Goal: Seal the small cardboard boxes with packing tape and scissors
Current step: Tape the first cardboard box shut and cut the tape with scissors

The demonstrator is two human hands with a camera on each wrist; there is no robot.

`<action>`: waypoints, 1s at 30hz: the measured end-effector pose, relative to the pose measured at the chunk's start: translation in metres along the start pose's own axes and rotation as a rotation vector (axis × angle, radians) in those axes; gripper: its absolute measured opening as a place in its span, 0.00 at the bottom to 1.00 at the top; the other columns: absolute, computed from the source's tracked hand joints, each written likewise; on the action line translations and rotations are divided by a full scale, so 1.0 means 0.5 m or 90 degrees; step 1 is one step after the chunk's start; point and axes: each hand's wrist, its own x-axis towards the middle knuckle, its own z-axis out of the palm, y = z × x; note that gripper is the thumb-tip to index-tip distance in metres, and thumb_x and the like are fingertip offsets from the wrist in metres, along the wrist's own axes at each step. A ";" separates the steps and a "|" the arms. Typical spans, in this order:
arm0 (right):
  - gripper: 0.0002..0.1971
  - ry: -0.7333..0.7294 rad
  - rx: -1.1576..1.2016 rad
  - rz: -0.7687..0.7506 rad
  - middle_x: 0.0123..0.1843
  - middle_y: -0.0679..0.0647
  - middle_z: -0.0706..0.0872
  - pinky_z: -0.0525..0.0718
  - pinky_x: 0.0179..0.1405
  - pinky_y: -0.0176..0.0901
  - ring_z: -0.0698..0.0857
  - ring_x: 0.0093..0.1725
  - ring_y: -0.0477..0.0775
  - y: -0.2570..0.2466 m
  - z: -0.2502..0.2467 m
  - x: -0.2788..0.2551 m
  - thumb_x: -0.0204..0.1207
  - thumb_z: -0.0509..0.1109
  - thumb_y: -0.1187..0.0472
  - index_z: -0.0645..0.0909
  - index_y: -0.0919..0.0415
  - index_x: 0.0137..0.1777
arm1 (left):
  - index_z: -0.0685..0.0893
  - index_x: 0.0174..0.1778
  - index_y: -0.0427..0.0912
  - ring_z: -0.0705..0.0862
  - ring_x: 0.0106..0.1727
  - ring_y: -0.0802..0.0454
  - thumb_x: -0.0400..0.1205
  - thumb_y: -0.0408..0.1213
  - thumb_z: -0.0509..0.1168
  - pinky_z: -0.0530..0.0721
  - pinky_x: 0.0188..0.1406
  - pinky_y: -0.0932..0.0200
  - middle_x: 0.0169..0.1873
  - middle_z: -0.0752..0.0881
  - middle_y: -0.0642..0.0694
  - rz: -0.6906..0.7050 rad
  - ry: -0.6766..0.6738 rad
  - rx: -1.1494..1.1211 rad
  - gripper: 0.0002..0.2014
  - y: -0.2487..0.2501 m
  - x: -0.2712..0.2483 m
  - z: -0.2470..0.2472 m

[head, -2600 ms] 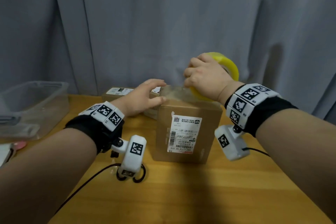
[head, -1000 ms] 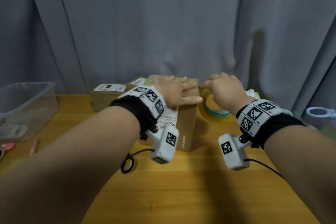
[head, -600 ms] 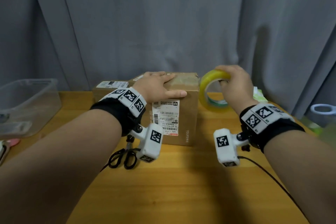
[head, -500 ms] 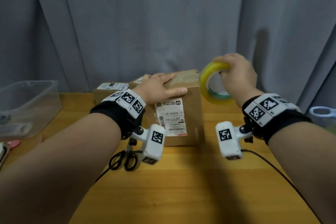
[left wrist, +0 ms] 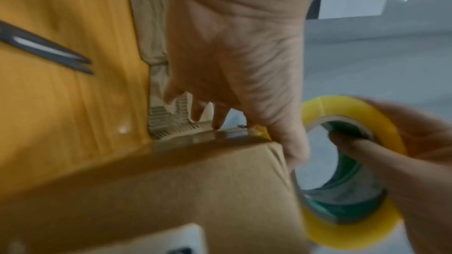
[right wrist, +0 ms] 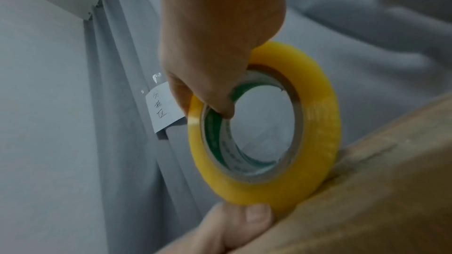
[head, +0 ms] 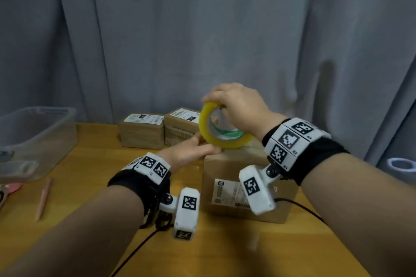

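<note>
Gripping upright tape roll (head: 221, 128) atop box (head: 236, 165): right hand (head: 239, 105); left hand (head: 191, 153) flat.

Not much legible here tbh; the paper note (right wrist: 163, 111) taped to the curtain (right wrist: 61, 123) has handwritten characters, last one looks like 区; shipping labels on the front box (head: 227, 191) and the two back boxes (head: 144, 119) are too blurry to read.

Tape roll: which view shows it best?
Right wrist: the tape roll fills the frame, whole ring and green core visible, right hand gripping its top, its edge on the box. Head view shows it smaller, partly behind the hand. Left wrist shows it blurred.
</note>
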 end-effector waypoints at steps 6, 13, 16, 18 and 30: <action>0.26 -0.087 -0.048 -0.122 0.68 0.41 0.81 0.76 0.56 0.50 0.77 0.59 0.58 0.036 -0.012 -0.003 0.70 0.66 0.70 0.83 0.42 0.64 | 0.53 0.81 0.56 0.68 0.71 0.58 0.84 0.48 0.60 0.65 0.64 0.63 0.70 0.68 0.53 -0.010 -0.006 0.012 0.31 -0.024 0.013 -0.002; 0.21 -0.219 -0.256 -0.139 0.70 0.36 0.79 0.67 0.56 0.46 0.73 0.67 0.52 0.103 -0.045 -0.087 0.79 0.62 0.62 0.81 0.36 0.64 | 0.63 0.76 0.60 0.77 0.65 0.55 0.84 0.50 0.61 0.75 0.61 0.62 0.70 0.74 0.48 0.031 -0.017 0.050 0.24 -0.015 0.014 0.000; 0.17 -0.214 -0.280 -0.159 0.68 0.38 0.80 0.69 0.59 0.47 0.73 0.67 0.53 0.086 -0.038 -0.079 0.82 0.61 0.59 0.80 0.37 0.63 | 0.63 0.80 0.58 0.61 0.80 0.49 0.79 0.59 0.63 0.62 0.79 0.45 0.81 0.59 0.50 0.068 0.028 0.236 0.33 -0.001 0.002 -0.009; 0.17 -0.217 -0.287 -0.168 0.67 0.39 0.81 0.71 0.60 0.48 0.74 0.66 0.53 0.083 -0.036 -0.077 0.82 0.60 0.59 0.81 0.38 0.63 | 0.64 0.81 0.50 0.52 0.83 0.51 0.83 0.51 0.63 0.52 0.82 0.50 0.83 0.53 0.52 0.109 0.070 0.355 0.30 0.017 -0.011 -0.009; 0.27 -0.191 -0.210 -0.103 0.74 0.49 0.74 0.78 0.61 0.53 0.75 0.68 0.58 0.096 -0.050 -0.066 0.79 0.59 0.68 0.72 0.42 0.75 | 0.59 0.82 0.39 0.59 0.81 0.46 0.78 0.68 0.51 0.56 0.81 0.51 0.82 0.60 0.41 0.157 0.030 0.746 0.43 0.056 0.015 0.068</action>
